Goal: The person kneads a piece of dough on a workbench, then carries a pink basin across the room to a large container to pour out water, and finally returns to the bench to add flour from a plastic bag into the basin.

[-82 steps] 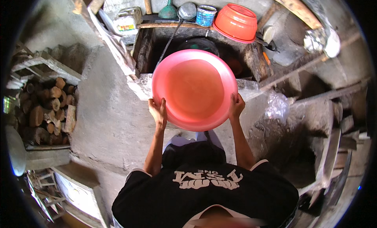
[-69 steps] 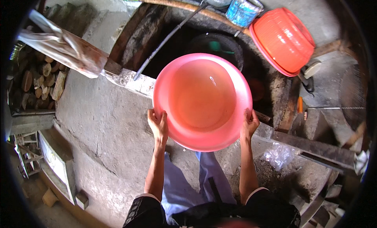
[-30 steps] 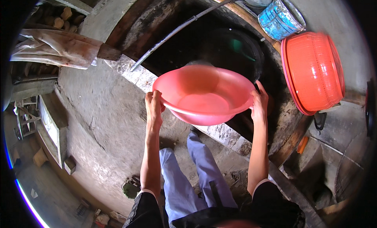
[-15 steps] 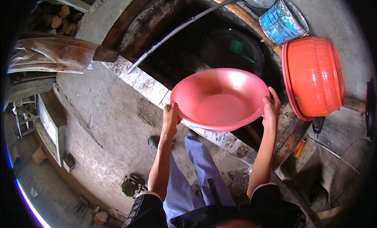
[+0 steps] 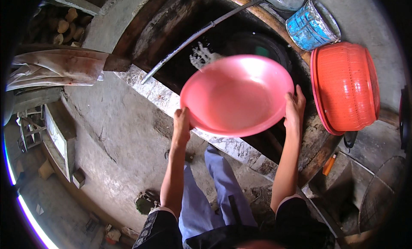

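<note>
A pink plastic basin [image 5: 236,99] is held over a dark recessed trough, its far side tipped down. My left hand [image 5: 182,121] is closed on its left rim, and my right hand [image 5: 294,106] grips the right rim with the fingers behind the wall. Beyond the far left rim, a whitish splash of water [image 5: 202,56] shows against the dark. Inside the basin a smooth, slightly cloudy sheen covers the bottom; I cannot tell how much liquid is there. Behind it, a dark round tub [image 5: 274,47] is partly hidden.
A long thin pole [image 5: 184,44] spans the trough to its pale ledge [image 5: 159,93]. At right stand a red-orange basket [image 5: 347,88] on its side and a paint-stained blue bucket [image 5: 307,28]. An orange-handled tool [image 5: 329,164] lies lower right; cut logs [image 5: 64,26] are at upper left.
The basin has moved slightly away from me and tipped further, both hands still holding it. A water splash now shows beyond its far left rim.
</note>
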Available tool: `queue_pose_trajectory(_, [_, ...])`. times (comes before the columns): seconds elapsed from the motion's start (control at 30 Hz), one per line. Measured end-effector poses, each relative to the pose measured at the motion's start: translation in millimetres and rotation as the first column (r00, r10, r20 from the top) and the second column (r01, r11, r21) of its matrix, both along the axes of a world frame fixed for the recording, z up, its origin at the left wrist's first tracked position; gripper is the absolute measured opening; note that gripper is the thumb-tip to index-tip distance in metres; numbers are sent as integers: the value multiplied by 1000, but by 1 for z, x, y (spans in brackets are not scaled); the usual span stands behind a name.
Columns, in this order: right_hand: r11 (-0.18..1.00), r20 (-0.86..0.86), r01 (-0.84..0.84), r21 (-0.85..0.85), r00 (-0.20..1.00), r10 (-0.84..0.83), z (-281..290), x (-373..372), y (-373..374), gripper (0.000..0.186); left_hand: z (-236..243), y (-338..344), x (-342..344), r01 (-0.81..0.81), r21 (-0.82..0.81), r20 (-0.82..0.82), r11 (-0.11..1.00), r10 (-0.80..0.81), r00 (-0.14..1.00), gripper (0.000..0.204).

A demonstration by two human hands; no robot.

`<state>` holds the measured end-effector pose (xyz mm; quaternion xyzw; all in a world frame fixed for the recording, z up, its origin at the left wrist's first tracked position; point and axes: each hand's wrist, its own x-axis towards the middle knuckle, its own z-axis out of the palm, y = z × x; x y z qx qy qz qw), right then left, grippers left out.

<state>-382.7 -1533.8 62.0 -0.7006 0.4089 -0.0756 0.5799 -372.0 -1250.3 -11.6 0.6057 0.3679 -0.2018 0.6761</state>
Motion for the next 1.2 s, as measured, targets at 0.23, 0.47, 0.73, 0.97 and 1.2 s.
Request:
queue_pose_trajectory(0.23, [988, -309, 157, 2, 939, -148, 32, -22, -7, 62, -6, -23, -31, 45, -203, -108, 978, -68, 992, 20])
queue_pose_trajectory(0.47, [990, 110, 44, 131, 992, -58, 22, -20, 1, 54, 31, -2, 3, 17, 42, 159, 999, -24, 987, 25])
queue_pose_trajectory(0.73, [999, -71, 13, 47, 997, -10, 10, -53, 2, 34, 9, -7, -6, 76, 5, 53, 997, -76, 996, 21])
queue_pose_trajectory(0.97, [987, -174, 133, 91, 978, -116, 22, -103, 20, 50, 9, -5, -8, 277, -50, 189, 959, -264, 946, 19])
queue_pose_trajectory(1.2, [907, -59, 353, 230, 935, -349, -3, -132, 53, 55, 30, -17, 4, 384, -41, 510, 922, -311, 802, 44])
